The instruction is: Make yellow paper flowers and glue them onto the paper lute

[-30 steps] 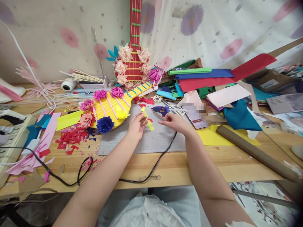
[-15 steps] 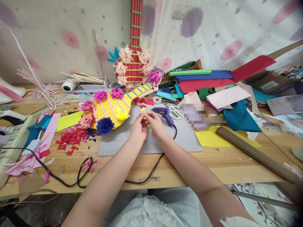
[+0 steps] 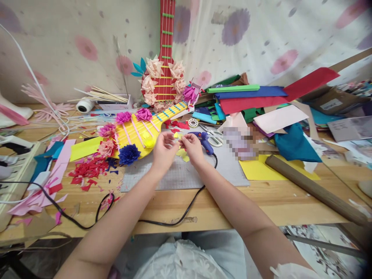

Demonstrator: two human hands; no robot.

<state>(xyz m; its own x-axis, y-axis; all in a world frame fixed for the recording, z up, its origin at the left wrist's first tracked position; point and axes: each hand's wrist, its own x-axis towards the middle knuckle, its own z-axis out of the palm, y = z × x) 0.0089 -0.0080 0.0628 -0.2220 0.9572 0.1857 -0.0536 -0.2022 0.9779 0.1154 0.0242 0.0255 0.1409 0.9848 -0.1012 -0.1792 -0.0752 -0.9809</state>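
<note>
My left hand and my right hand meet over the grey cutting mat, both pinching a small yellow paper piece between their fingertips. More yellow scraps lie on the mat just under the hands. A blue glue gun lies right behind my right hand, its black cord trailing over the table's front edge. To the left lies a yellow paper guitar decked with paper flowers.
A red paper guitar leans on the back wall. Sheets of coloured paper are piled at the right, with scissors and a brown cardboard tube. Red scraps and pink strips litter the left.
My right hand came from beside the glue gun to join the left on the yellow piece. Both hands then lifted slightly, away from me.
</note>
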